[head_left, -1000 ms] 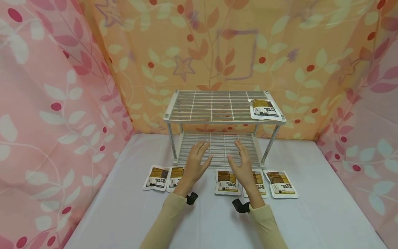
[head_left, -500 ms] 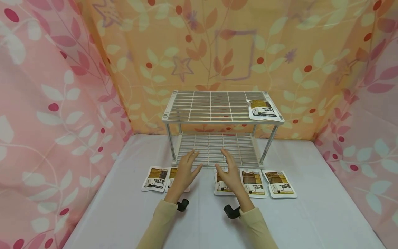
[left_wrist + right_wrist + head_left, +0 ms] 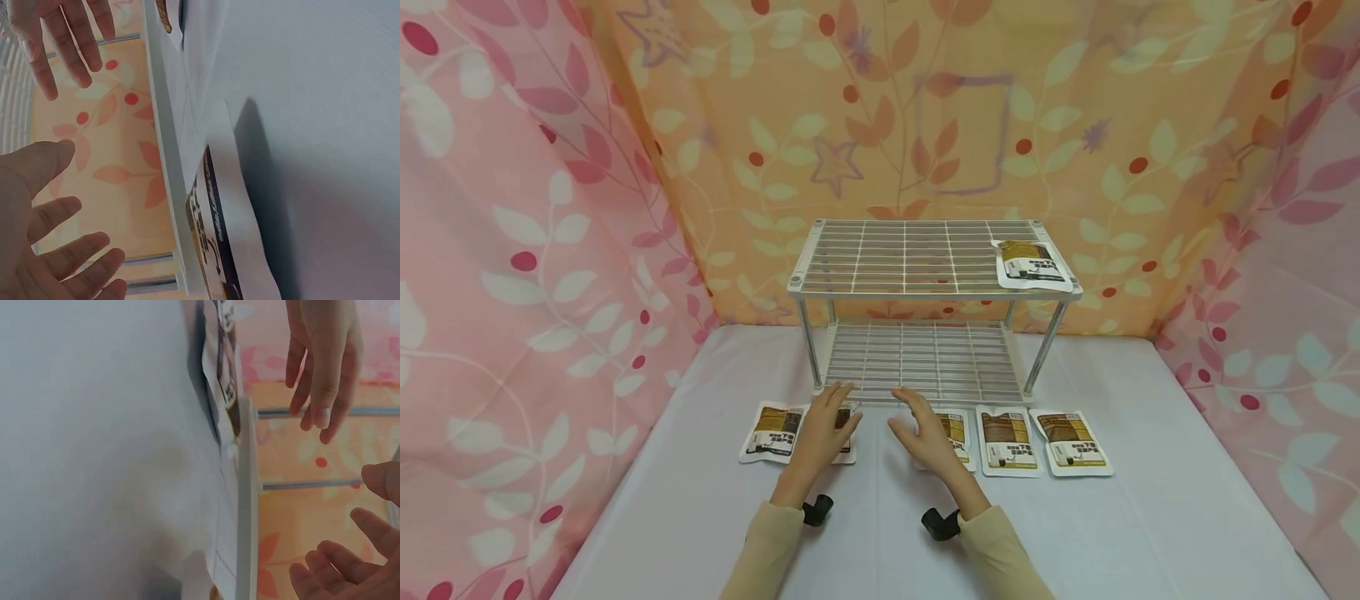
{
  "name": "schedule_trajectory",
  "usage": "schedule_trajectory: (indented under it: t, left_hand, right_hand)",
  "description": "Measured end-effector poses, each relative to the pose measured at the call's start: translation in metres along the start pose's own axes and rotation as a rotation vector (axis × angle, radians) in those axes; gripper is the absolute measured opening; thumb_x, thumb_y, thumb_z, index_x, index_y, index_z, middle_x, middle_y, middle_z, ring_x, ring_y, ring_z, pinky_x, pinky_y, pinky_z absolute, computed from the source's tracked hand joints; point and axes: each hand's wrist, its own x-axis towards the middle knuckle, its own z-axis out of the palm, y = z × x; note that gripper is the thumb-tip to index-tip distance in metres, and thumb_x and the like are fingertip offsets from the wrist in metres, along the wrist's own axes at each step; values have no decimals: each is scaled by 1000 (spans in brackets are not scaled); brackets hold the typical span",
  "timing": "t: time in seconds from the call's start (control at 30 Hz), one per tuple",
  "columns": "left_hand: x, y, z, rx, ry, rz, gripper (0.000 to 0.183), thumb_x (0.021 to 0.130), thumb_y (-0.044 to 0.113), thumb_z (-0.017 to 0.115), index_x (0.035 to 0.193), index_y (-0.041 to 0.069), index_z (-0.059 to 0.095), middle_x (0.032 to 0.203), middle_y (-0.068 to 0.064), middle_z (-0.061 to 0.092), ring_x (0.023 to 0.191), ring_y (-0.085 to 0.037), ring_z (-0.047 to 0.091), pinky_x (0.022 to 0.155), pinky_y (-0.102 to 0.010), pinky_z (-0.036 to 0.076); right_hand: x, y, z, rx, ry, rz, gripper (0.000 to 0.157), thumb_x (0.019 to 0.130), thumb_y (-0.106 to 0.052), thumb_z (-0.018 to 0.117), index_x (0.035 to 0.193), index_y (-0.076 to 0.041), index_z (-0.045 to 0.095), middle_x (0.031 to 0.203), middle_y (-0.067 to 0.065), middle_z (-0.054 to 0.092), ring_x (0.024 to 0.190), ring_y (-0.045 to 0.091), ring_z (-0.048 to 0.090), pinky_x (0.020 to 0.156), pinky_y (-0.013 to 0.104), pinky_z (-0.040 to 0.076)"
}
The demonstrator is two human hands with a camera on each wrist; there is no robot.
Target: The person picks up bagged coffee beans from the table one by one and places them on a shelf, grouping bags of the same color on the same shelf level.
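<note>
Take in first an orange leaf-print curtain point(image 3: 887, 125) across twelve o'clock, with pink curtains point(image 3: 512, 292) at nine and three; below, see a white-covered table point(image 3: 880, 533); on its far part find a white two-tier wire rack point(image 3: 935, 295), at twelve o'clock from the hands; follow pale sleeves point(image 3: 767, 546) in from seven and five o'clock.

At their ends, note the left hand point(image 3: 820, 429), thumb and fingers spread apart and gripping nothing; note likewise the right hand point(image 3: 930, 442), thumb held well off lightly bent fingers and gripping nothing; see palms facing, with a gap between.

Count the brown-and-white pouches: at nine o'clock, a first pouch point(image 3: 772, 431) and a second pouch point(image 3: 848, 433), partly hidden by the left hand, with contact hard to judge from the head view; at three, a third pouch point(image 3: 957, 433), partly behind the right hand, then a fourth pouch point(image 3: 1009, 442) and a fifth pouch point(image 3: 1072, 443); between one and two, a sixth pouch point(image 3: 1032, 265), flat on the rack's upper tier; last, spot a black attachment point(image 3: 818, 510) at the left wrist.
</note>
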Motion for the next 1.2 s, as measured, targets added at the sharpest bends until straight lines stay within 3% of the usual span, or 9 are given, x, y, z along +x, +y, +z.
schedule_trajectory:
  t: [0.23, 0.53, 0.9, 1.2]
  left_hand:
    - [-13, -10, -8, -8, -15, -69, 54, 86, 28, 66, 135, 13, 49, 139, -22, 42, 125, -40, 41, 97, -56, 39]
    - [-26, -28, -14, 12, -61, -131, 56, 85, 27, 67, 135, 9, 48, 138, -22, 43, 126, -40, 40, 99, -56, 37]
    - [-33, -29, -20, -4, -116, -244, 57, 83, 24, 69, 130, -2, 50, 126, -25, 51, 116, -41, 46, 94, -54, 41]
    - [-37, -26, -24, 31, -146, -282, 58, 82, 22, 71, 128, -5, 51, 124, -26, 52, 115, -41, 46, 94, -53, 42]
  right_hand:
    - [0, -3, 21, -10, -97, -34, 49, 89, -15, 61, 133, -2, 46, 135, 20, 45, 125, 36, 43, 96, 53, 41]
    - [-1, -3, 42, 35, -216, 15, 51, 90, -17, 59, 135, 0, 42, 135, 19, 45, 120, 36, 48, 94, 44, 46]
    - [0, 0, 54, 67, -270, 33, 56, 89, -17, 61, 136, 5, 39, 131, 25, 47, 115, 39, 50, 91, 48, 46]
    - [2, 2, 65, 74, -318, 51, 58, 89, -17, 61, 137, 5, 37, 133, 25, 45, 116, 38, 51, 92, 44, 47]
